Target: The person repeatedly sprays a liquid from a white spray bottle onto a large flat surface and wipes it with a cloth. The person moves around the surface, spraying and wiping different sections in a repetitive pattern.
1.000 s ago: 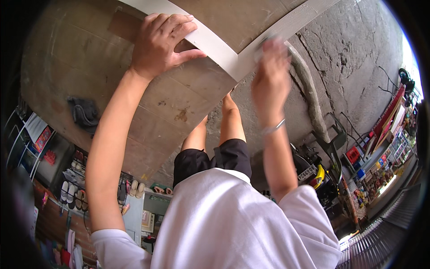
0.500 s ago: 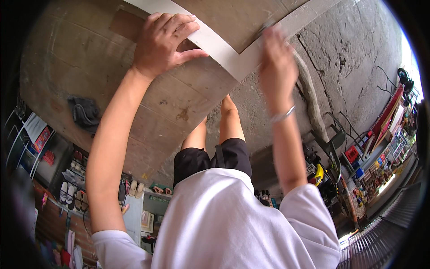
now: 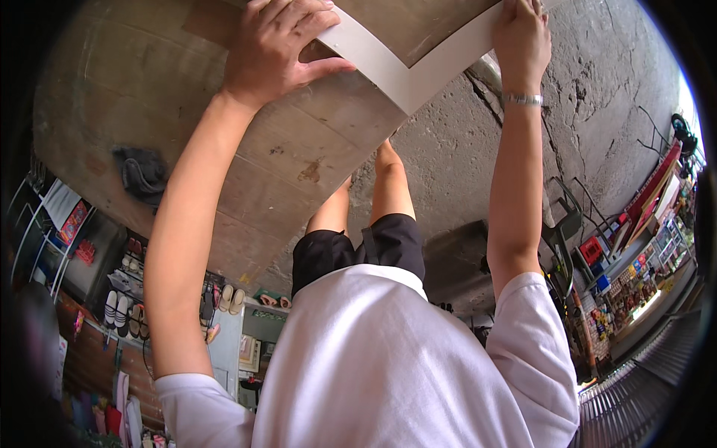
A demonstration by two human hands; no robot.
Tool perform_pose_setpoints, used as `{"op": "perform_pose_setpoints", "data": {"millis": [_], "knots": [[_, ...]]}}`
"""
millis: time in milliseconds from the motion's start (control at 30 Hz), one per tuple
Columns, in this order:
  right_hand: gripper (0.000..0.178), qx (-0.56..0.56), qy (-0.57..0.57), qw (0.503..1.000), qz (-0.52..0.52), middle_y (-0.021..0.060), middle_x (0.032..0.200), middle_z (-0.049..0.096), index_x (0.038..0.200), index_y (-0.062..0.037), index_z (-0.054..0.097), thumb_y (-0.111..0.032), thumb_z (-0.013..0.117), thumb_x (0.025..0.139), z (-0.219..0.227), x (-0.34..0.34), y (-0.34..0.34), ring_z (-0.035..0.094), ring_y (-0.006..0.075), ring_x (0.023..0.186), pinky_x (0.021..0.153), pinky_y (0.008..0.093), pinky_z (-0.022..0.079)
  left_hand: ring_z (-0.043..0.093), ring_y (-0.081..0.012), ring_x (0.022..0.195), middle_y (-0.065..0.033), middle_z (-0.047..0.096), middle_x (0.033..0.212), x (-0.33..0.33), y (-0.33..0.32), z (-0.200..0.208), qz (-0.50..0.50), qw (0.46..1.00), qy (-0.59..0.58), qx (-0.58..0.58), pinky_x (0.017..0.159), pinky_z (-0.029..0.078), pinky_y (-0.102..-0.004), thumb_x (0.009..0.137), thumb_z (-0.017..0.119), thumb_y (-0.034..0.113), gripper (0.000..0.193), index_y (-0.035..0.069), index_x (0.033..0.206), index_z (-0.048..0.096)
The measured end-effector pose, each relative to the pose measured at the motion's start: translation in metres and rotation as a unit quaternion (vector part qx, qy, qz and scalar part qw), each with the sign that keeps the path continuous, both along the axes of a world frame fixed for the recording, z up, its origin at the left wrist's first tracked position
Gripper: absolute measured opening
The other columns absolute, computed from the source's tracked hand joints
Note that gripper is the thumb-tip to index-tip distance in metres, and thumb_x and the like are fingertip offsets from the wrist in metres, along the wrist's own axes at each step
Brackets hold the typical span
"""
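A white flat frame [image 3: 373,54] lies over a large brown board [image 3: 261,179], its corner pointing toward me. My left hand [image 3: 280,48] grips the frame's left bar, fingers curled over it and thumb stretched along the near edge. On the right bar, at the picture's upper edge, is my right hand [image 3: 523,41], a metal-banded wristwatch or bracelet [image 3: 522,98] at its wrist. Its fingers are bent together over the bar; whatever they hold is hidden. Cracked grey concrete shows beneath the right bar.
A dark grey cloth [image 3: 140,173] lies at the board's left. Shoes and slippers [image 3: 127,313] stand on a rack at lower left. To the right are a dark chair-like item [image 3: 564,231], a red crate [image 3: 591,250] and crowded shelves [image 3: 635,299]. My legs [image 3: 390,179] are below the frame's corner.
My right hand has moved up and to the right along the frame's right bar; its motion blur is gone. My left hand keeps its place on the left bar. The view has shifted slightly.
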State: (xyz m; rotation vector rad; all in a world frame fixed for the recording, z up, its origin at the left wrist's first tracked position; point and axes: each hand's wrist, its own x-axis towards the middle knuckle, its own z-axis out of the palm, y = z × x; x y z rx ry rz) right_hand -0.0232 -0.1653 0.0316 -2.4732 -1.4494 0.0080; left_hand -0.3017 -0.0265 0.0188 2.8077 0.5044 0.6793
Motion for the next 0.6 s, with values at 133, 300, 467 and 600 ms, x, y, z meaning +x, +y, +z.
{"op": "perform_pose_setpoints", "data": {"millis": [133, 300, 467, 600], "knots": [[0.042, 0.041, -0.121, 0.986, 0.105, 0.0190, 0.151, 0.058, 0.137, -0.0108, 0.066, -0.010, 0.062, 0.095, -0.021, -0.052, -0.045, 0.063, 0.0362, 0.132, 0.099, 0.0419, 0.060, 0.064, -0.0184, 0.105, 0.0038, 0.070, 0.123, -0.002, 0.001, 0.000, -0.001, 1.000, 0.010, -0.015, 0.095, 0.045, -0.0372, 0.079, 0.082, 0.057, 0.055, 0.017, 0.114, 0.069], [0.040, 0.072, -0.128, 0.981, 0.127, 0.0186, 0.144, 0.063, 0.134, -0.0121, 0.068, -0.010, 0.061, 0.094, -0.018, -0.014, -0.037, 0.066, 0.0310, 0.128, 0.092, 0.0419, 0.062, 0.064, -0.0189, 0.106, 0.0027, 0.070, 0.124, -0.003, 0.002, -0.002, -0.002, 1.000, 0.010, -0.015, 0.095, 0.045, -0.0374, 0.079, 0.082, 0.057, 0.056, 0.015, 0.114, 0.070], [0.034, 0.103, -0.068, 0.992, 0.035, 0.0230, 0.141, 0.063, 0.128, 0.0024, 0.068, -0.005, 0.051, 0.099, -0.004, 0.058, 0.013, 0.056, 0.0392, 0.135, 0.117, 0.0467, 0.043, 0.064, -0.0201, 0.108, 0.0014, 0.071, 0.124, -0.003, 0.000, -0.002, 0.000, 1.000, 0.026, -0.016, 0.096, 0.045, -0.0386, 0.078, 0.083, 0.058, 0.058, 0.015, 0.115, 0.070], [0.047, -0.008, 0.029, 0.993, 0.114, 0.0097, 0.161, 0.050, 0.143, -0.0097, 0.061, -0.013, 0.062, 0.095, 0.000, -0.071, -0.063, 0.043, 0.0206, 0.152, 0.123, 0.0416, 0.039, 0.064, -0.0211, 0.109, 0.0007, 0.070, 0.126, -0.004, 0.001, -0.001, -0.002, 0.999, 0.028, -0.017, 0.096, 0.044, -0.0393, 0.078, 0.082, 0.059, 0.060, 0.015, 0.116, 0.069]]}}
